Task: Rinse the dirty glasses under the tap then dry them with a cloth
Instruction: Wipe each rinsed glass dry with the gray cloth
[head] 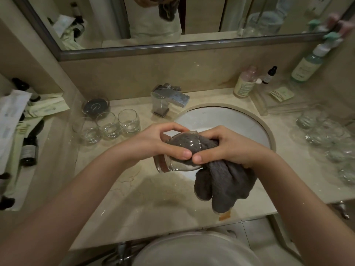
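Note:
A clear glass (173, 164) lies on its side in the air over the front left rim of the sink (207, 116), its thick base toward me. My left hand (163, 140) grips it around the body. My right hand (228, 144) holds a grey cloth (224, 181), part of which is stuffed inside the glass while the rest hangs down over the counter. Three upright glasses (109, 125) stand in a row left of the chrome tap (169, 97). No water runs from the tap. Several more glasses (326, 139) are clustered on the counter at the right.
A dark round dish (96, 106) sits behind the left glasses. Bottles (245, 82) and a clear tray (284, 100) stand at the back right. Dark bottles and packets (28, 143) fill a shelf at the left. A mirror (172, 20) runs along the wall.

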